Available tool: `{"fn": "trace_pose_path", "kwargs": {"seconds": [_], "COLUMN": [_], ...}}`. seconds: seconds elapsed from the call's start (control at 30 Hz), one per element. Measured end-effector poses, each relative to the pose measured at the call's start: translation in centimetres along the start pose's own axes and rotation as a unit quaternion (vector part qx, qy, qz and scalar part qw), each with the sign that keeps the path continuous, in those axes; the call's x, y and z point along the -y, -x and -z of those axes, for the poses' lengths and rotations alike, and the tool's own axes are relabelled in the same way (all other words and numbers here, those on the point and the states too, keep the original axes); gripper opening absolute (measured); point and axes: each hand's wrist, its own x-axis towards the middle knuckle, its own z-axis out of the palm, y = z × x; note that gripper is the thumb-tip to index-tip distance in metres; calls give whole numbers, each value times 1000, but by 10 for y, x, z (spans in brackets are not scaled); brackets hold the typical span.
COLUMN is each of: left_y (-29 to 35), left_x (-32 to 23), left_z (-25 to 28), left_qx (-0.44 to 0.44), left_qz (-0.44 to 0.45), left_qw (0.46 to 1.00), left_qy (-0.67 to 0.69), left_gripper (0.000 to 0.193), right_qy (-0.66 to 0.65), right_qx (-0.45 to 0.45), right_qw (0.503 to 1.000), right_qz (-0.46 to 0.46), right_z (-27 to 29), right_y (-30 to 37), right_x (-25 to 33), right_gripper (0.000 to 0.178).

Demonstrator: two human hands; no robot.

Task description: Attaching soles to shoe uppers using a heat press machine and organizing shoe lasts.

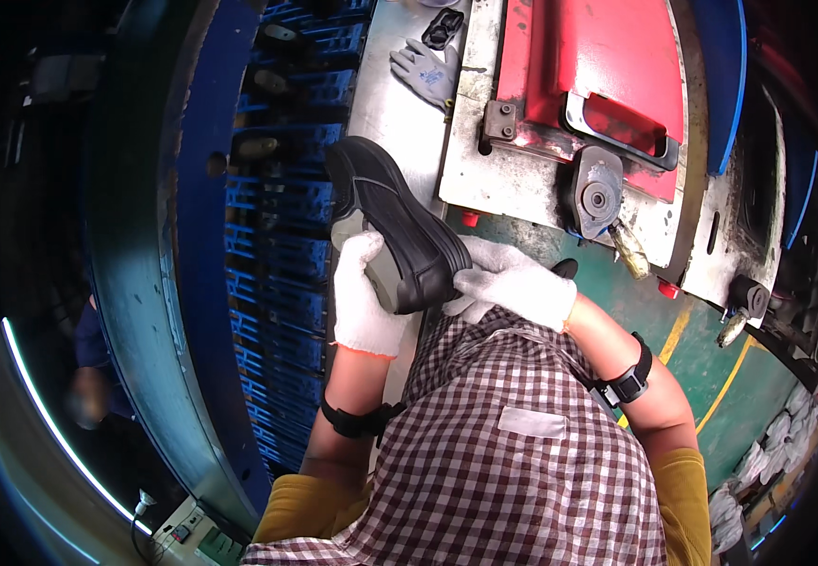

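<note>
A black shoe (pixel 399 226) with grey patches on its side is held tilted in front of me, one end up and to the left, the other toward me. My left hand (pixel 364 297), in a white knit glove, grips its left side, with the thumb on a grey patch and the other fingers hidden behind. At the shoe's near end, my right hand (pixel 517 286), gloved likewise, has its bent fingers closed on the edge. Some of those fingertips are hidden by the shoe.
Left of the shoe stands a blue rack (pixel 286 245) with several shoe-like items. A grey glove (pixel 425 74) and a small black part (pixel 444 28) lie on the metal table (pixel 385 113). Ahead right is a red machine cover (pixel 607 66) with a lever (pixel 627 247).
</note>
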Motion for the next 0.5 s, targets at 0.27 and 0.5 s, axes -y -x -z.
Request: {"fn": "trace_pose_path", "kwargs": {"seconds": [0.27,0.5], "left_y": [3,7], "left_x": [7,25], "left_z": [-3,25], "left_qx": [-6,-11], "left_qz": [-14,4], "left_qw": [1000,1000], "left_qy": [4,9], "left_gripper": [46,48], "right_qy": [346,130], "right_qx": [-131,-85], "right_qw": [928,986], "right_qz": [-34,-65], "right_z": [-18,-11], "right_y": [1,-7], "right_x": [17,-3], "right_gripper": [59,65]}}
